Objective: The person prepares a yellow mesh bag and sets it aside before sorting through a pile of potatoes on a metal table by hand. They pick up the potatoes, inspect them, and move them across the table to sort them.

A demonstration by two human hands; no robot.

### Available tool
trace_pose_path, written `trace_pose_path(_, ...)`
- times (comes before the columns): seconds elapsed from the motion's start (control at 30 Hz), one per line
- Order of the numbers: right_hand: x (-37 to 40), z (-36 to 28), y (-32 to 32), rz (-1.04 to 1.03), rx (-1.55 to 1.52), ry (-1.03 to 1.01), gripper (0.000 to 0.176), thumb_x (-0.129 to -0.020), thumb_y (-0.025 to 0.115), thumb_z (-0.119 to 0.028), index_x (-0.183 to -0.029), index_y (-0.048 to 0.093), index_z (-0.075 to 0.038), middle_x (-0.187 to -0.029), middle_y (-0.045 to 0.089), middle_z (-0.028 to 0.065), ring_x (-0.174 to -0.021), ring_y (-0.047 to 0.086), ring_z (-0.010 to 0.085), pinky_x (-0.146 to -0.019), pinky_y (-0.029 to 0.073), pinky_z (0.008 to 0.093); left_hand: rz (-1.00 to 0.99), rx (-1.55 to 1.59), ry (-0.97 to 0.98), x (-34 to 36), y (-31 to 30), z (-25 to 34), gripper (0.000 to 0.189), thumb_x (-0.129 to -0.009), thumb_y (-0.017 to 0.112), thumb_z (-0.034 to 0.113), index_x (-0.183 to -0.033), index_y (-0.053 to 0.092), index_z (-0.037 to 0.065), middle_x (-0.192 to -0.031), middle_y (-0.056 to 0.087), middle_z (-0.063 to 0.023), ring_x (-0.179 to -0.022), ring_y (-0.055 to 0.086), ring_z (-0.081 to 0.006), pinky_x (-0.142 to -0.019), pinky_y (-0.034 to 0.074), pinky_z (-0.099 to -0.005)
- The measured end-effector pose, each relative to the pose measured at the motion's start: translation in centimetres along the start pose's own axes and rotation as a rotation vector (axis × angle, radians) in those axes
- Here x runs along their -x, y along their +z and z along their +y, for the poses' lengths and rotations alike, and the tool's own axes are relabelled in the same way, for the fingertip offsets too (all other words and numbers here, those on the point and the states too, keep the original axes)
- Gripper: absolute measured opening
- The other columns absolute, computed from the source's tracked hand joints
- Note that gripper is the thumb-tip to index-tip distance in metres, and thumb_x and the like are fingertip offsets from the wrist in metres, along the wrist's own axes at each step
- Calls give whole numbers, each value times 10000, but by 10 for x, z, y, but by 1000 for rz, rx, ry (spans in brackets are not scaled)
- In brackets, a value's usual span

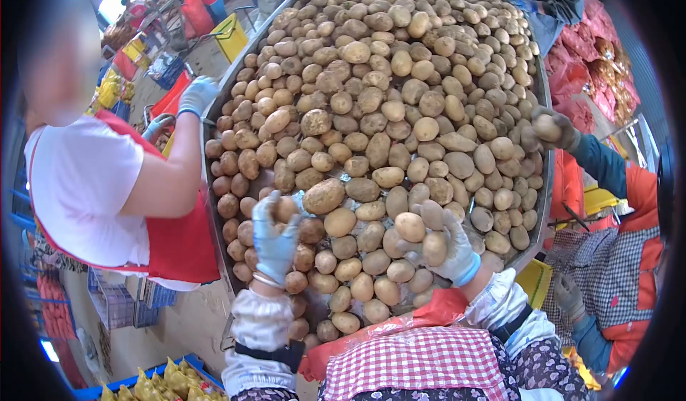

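A large heap of potatoes (371, 101) fills the metal-edged table before me. My left hand (275, 240), in a pale blue glove, is at the near left part of the heap, its thumb and fingers around a brown potato (286, 209). My right hand (457, 254), gloved alike, is curled at the near right around a few potatoes, among them a round one (434, 248) and a paler one (410, 227). The palm and some fingertips are hidden by the potatoes. Loose potatoes lie between my hands.
A co-worker in a red apron (182, 240) stands at the left edge. Another at the right holds a potato in a gloved hand (564, 131). The table's metal rim (223, 90) runs along the left. A blue crate (193, 362) with yellow bags stands at lower left.
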State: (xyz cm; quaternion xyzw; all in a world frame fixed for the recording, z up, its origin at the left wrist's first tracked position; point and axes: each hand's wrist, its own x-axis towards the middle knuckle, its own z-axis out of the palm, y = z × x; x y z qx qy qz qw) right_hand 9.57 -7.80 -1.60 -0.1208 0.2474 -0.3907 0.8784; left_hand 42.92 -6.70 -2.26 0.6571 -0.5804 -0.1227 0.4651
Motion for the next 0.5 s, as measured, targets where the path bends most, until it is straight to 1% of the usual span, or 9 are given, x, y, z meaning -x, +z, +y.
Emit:
trace_pose_path(0.07, -13, 4, -10, -34, -140, 65, 681, -941, 490, -577, -1469, 364, -165, -1426, 472, 111, -1241, 518, 393, -952, 491, 527, -190, 363, -19, 9, 22, 51, 617, -785, 739, 31, -1341, 477, -14, -1291, 547, -152, -1217, 525, -240, -1063, 402, -348)
trace_pose_path(0.13, -24, 11, 9, 39, -122, 26, 684, -921, 513, -596, -1438, 409, -161, -1408, 494, 98, -1220, 536, 369, -956, 488, 516, -469, 505, 33, 13, 52, 83, 625, -827, 701, 61, -1393, 444, -2, -1351, 516, -178, -1274, 489, -285, -1101, 363, -389)
trace_pose_path(0.2, -31, 14, 3, 122, -122, -71, 663, -905, 528, -612, -1397, 461, -173, -1375, 526, 91, -1194, 555, 333, -887, 525, 490, -432, 196, 347, 7, 73, 90, 592, -870, 645, 91, -1418, 432, 17, -1396, 485, -189, -1323, 441, -325, -1128, 316, -423)
trace_pose_path(0.27, -29, 8, -6, -172, -404, 56, 644, -897, 534, -619, -1375, 488, -189, -1341, 558, 83, -1153, 582, 305, -785, 558, 456, -259, -19, 387, -6, 82, 72, 578, -845, 629, 196, -1380, 483, 34, -1400, 471, -204, -1336, 381, -409, -1111, 299, -485)
trace_pose_path(0.3, -26, 6, -4, -114, -330, 29, 624, -906, 521, -615, -1371, 491, -199, -1309, 583, 90, -1083, 625, 305, -668, 571, 423, -142, -251, 398, -15, 81, 60, 584, -840, 635, 208, -1383, 487, 53, -1403, 464, -208, -1320, 387, -429, -1109, 302, -492)
trace_pose_path(0.33, -23, 5, -6, -105, -335, 17, 624, -906, 521, -615, -1371, 491, -199, -1309, 583, 90, -1083, 625, 305, -668, 571, 423, -22, -484, 403, -20, 79, 48, 591, -835, 641, 219, -1387, 490, 72, -1405, 458, -213, -1304, 393, -449, -1107, 305, -499)
trace_pose_path(0.4, -21, 3, -9, -65, -286, -43, 619, -916, 510, -608, -1375, 485, -193, -1277, 604, 104, -1002, 659, 323, -608, 574, 410, -213, -495, 174, -11, 77, 8, 612, -826, 656, 256, -1398, 491, 112, -1408, 451, -223, -1308, 384, -461, -1105, 308, -520)
trace_pose_path(0.43, -19, 2, -6, 17, -326, -65, 617, -923, 499, -603, -1380, 478, -188, -1263, 612, 112, -975, 670, 341, -574, 577, 415, -220, -359, 157, 1, 80, -17, 638, -814, 671, 291, -1410, 489, 151, -1411, 445, -225, -1324, 366, -459, -1105, 310, -539)
trace_pose_path(0.5, -19, 3, -8, -55, -399, -68, 627, -920, 491, -615, -1378, 477, -188, -1272, 607, 110, -1009, 660, 351, -615, 595, 434, -339, -504, 192, 8, 71, -9, 659, -800, 687, 277, -1414, 485, 150, -1453, 396, -216, -1340, 355, -442, -1115, 307, -526)
